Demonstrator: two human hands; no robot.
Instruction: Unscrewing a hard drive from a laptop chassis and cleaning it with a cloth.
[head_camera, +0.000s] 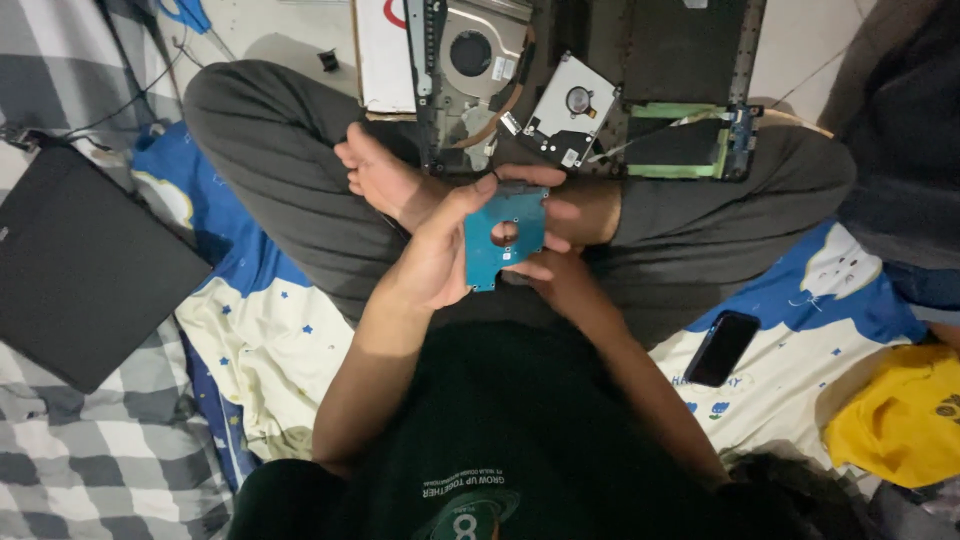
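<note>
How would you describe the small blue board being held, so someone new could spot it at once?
Start at the opened laptop chassis resting across the seated person's crossed legs. Just below its near edge, the left hand and right hand meet around a small circuit board. It is flat and teal-blue with a round hole in its middle, unlike the silver hard drive lying on the chassis.

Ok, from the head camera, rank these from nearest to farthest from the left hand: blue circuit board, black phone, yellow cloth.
1. Blue circuit board: held in the left hand.
2. Black phone: on the bedding, to the right.
3. Yellow cloth: far right edge, beyond the phone.
</note>
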